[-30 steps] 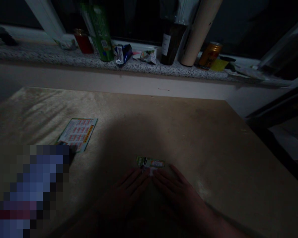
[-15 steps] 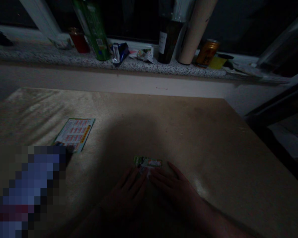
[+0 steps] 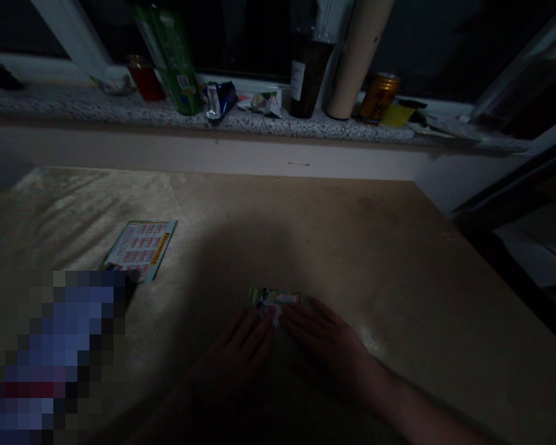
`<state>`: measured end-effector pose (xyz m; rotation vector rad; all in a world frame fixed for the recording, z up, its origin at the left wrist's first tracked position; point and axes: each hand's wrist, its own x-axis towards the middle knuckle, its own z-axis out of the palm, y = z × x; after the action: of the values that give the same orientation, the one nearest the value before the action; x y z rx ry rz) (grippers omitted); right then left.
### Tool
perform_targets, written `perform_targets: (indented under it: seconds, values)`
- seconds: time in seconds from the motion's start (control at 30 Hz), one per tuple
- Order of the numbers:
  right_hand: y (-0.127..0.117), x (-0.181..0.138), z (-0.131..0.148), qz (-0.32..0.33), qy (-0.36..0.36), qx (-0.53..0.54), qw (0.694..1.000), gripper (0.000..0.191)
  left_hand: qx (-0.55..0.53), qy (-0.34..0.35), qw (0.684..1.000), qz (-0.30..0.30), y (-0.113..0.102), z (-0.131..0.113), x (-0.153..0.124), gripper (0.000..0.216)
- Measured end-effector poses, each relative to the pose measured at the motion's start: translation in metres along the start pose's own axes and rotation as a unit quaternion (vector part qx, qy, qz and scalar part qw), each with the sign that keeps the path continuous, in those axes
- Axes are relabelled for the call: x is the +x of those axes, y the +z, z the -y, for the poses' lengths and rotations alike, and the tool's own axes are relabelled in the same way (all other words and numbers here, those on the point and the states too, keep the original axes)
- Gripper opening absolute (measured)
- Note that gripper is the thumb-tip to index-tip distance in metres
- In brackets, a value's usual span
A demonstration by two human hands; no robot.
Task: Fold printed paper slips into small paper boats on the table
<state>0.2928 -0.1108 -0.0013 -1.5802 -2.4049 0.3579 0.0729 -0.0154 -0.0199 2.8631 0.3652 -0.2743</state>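
Observation:
In the dim light a small printed paper (image 3: 274, 298), green and white with a red-edged patch, lies on the tabletop in front of me. The fingers of my left hand (image 3: 236, 346) are stretched out flat over its lower left part. From the other side my right hand (image 3: 327, 343) rests with extended fingers on its lower right part. Both hands hide the near edge of the paper. Whether the paper is folded I cannot tell.
A printed card with a calendar-like grid (image 3: 141, 247) lies to the left, beside a pixelated blue area. Along the stone windowsill (image 3: 254, 123) stand a green can (image 3: 178, 68), a dark bottle (image 3: 306, 80), a cardboard tube (image 3: 359, 62), an orange can (image 3: 380, 99) and crumpled wrappers (image 3: 220, 99).
My right hand's fingers have drawn slightly closer together, over the right end of the paper. My left hand is almost unmoved. The view has shifted slightly.

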Motion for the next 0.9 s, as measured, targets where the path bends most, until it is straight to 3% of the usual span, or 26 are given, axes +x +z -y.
perform_targets:
  seconds: [0.37,0.63,0.9]
  values:
    - [0.005,-0.004,-0.0021,-0.051,0.03,-0.079,0.995,0.051,0.014,0.001,1.0,0.006,-0.0023,-0.0008,-0.0009,0.079]
    - [0.0038,-0.0051,-0.0027,-0.077,0.05,-0.122,0.988,0.046,0.078,-0.006,0.997,-0.018,0.0034,-0.0016,-0.0017,0.066]
    - [0.0053,-0.0038,-0.003,-0.103,0.072,-0.128,0.984,0.042,0.068,0.01,0.997,-0.035,0.0064,0.0011,-0.0022,0.083]
